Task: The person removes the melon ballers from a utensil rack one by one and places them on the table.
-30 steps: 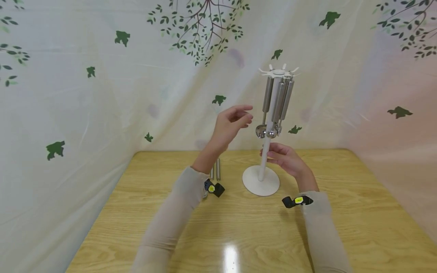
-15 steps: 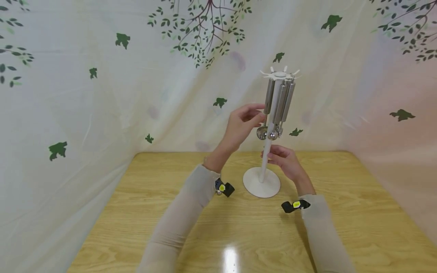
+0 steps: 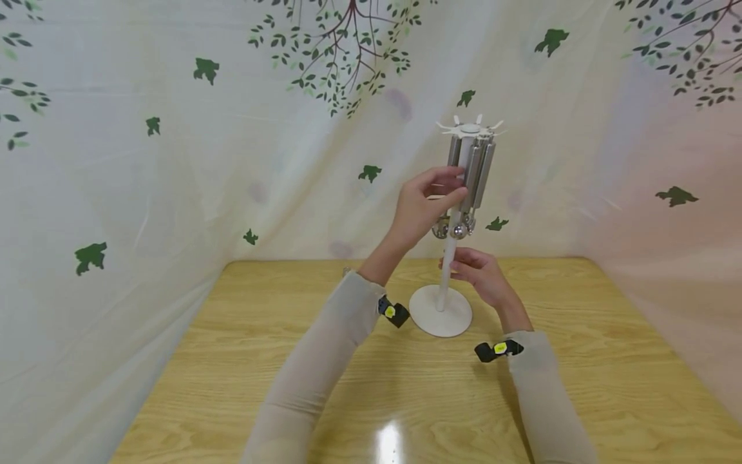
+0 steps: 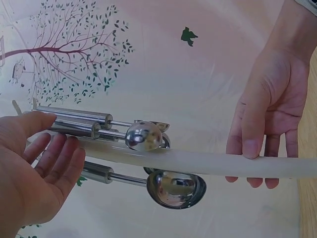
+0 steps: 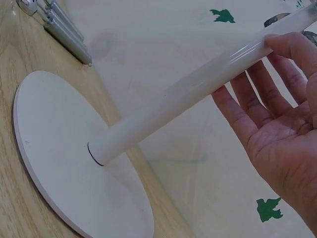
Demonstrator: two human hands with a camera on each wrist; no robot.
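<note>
A white utensil stand (image 3: pixel 440 311) stands upright, with several steel scoops (image 3: pixel 460 230) hanging by thick handles from its hooked top. My left hand (image 3: pixel 420 209) is among the hanging handles, its fingers half bent and spread apart. In the left wrist view one fingertip lies right at a front handle (image 4: pixel 74 128), and the other fingers overlap the pole (image 4: pixel 208 162). Lower down, my right hand (image 3: pixel 481 274) holds the pole between thumb and fingers. The right wrist view shows the thumb on one side of the pole and the fingers curving behind it.
More steel utensils (image 5: pixel 64 37) lie on the wooden table (image 3: pixel 580 386) beside the stand's round base (image 5: pixel 54 144); in the head view my left forearm mostly hides them. A cloth backdrop (image 3: pixel 301 161) with leaf prints hangs behind the table.
My left hand has moved right, from beside the stand to the hanging handles. My right hand has stayed on the pole, and the stand has not visibly moved.
</note>
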